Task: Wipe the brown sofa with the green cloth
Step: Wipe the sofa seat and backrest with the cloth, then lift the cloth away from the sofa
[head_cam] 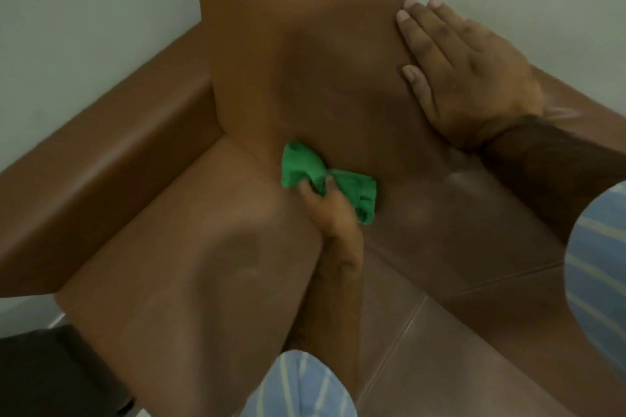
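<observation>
**Head view: green cloth at the seat/backrest crease, left grip on it**

Nearest the camera: two striped light-blue sleeves, one at the bottom edge on the left arm, the other at the right edge on the right arm. A dark object fills the bottom left corner; too dim to identify.

Left forearm runs up from the bottom sleeve across the seat cushion of the brown sofa. Left hand lies low on the seat, close to the crease where seat meets backrest.

Grip state, left: fingers curled and pinching the green cloth at its waist. Two fingertips show on top of the fabric; the rest of the fingers are hidden under it.

Cloth position relative to grip: bunched, bow-tie shaped. One lobe fans out up and left of the fingertips, against the foot of the backrest. The other lobe hangs to the right of the knuckles and down along the hand. Cloth touches the sofa at the crease.

Farther: right hand flat on the upper backrest, fingers spread, palm down, holding nothing. Well apart from the cloth.

Beyond: left armrest and pale wall.
</observation>
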Available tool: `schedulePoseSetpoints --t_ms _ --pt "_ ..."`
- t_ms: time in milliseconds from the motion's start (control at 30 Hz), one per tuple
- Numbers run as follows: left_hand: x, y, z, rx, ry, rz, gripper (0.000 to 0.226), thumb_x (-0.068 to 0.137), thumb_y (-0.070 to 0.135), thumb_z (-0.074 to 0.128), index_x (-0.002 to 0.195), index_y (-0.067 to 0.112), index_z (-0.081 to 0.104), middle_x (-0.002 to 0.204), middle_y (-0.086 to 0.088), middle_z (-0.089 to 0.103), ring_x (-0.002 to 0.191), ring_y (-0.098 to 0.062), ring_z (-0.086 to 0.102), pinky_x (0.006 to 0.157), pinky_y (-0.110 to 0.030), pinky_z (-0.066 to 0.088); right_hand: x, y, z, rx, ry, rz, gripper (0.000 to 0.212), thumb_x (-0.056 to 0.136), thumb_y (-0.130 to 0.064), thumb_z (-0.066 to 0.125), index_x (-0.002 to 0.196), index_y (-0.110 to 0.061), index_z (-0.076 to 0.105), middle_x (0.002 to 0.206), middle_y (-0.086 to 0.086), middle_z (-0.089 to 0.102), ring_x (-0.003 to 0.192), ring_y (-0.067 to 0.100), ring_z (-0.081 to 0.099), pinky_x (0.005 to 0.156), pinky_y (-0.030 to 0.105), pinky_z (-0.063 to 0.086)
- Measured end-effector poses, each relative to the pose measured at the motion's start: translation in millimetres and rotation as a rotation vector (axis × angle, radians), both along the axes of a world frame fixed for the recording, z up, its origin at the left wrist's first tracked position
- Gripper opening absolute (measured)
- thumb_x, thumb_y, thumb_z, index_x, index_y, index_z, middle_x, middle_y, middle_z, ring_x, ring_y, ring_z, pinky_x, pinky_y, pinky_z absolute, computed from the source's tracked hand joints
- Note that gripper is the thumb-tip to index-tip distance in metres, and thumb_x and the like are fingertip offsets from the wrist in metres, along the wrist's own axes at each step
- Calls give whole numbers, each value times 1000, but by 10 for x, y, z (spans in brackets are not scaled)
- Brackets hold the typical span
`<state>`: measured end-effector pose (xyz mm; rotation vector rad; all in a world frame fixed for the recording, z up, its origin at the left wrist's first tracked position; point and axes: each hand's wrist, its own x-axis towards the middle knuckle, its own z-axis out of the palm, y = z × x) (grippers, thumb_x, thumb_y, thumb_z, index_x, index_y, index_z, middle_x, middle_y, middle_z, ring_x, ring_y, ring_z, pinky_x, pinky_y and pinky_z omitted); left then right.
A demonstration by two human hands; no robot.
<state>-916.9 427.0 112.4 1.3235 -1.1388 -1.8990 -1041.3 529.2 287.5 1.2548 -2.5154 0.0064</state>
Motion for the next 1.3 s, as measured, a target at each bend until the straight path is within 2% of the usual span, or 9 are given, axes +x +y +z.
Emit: schedulePoseSetpoints --t_ms 133,233,333,400,500,600,700,900,1300 --pt "5 -272 276 -664 -16 -269 35 90 16 58 124 10 55 119 -11 63 109 -24 60 97 -34 49 20 -44 -12 21 12 -9 59 113 -40 24 163 -8 24 170 13 27 156 35 29 124 50 27" --pt "303 -553 -50 -1075 -335 -620 48 85 7 59 132 7 51 134 -22 53 114 -38 56 93 -39 48 8 -33 2 41 3 -28 60 113 -40 25 164 -9 22 171 13 27 156 35 28 125 50 27" --pt "780 -1105 -589 -969 -856 -1000 60 85 12 57 142 20 41 139 -24 46 109 -45 56 89 -47 52 14 -27 -9 46 3 -29 60 112 -41 24 164 -11 21 171 11 26 157 33 27 125 50 27" --pt "1105 -1367 -772 -946 -1067 -970 53 87 16 56 139 16 45 132 -28 52 101 -48 59 86 -49 52 14 -32 -3 40 2 -30 60 112 -41 24 164 -11 21 171 10 25 157 33 27 125 50 28" --pt "1451 -1290 -839 -1041 -1059 -951 50 77 8 59 127 3 56 120 -31 59 80 -48 65 69 -49 56 -3 -41 -16 44 29 -36 61 111 -42 23 164 -12 21 171 10 26 157 33 27 125 50 29" --pt "1699 -1014 -803 -978 -1040 -1187 67 78 11 61 142 10 41 145 -19 46 112 -39 61 91 -43 52 -2 -41 -27 34 34 -32 61 111 -42 23 164 -11 22 170 11 27 156 33 29 124 50 30" --pt "1890 -781 -648 -950 -1004 -1434 69 81 14 55 146 21 33 150 -7 42 120 -33 58 98 -40 49 42 -62 12 33 30 -40 61 110 -43 24 163 -12 23 169 13 31 154 35 31 122 52 33" --pt "2135 -852 -27 -1015 -957 -1270 56 86 18 52 140 25 41 141 -3 45 119 -29 55 92 -38 50 757 -347 -164 -145 7 -453 70 109 -50 26 162 -4 22 169 19 27 158 36 22 128 56 17" --pt "4532 -2447 448 -1133 -1081 -1002 50 81 14 62 129 26 55 115 -7 60 93 -32 59 72 -40 49 3716 -2107 -808 19 -301 92 80 104 -55 42 158 3 32 167 25 27 157 37 27 125 56 26"
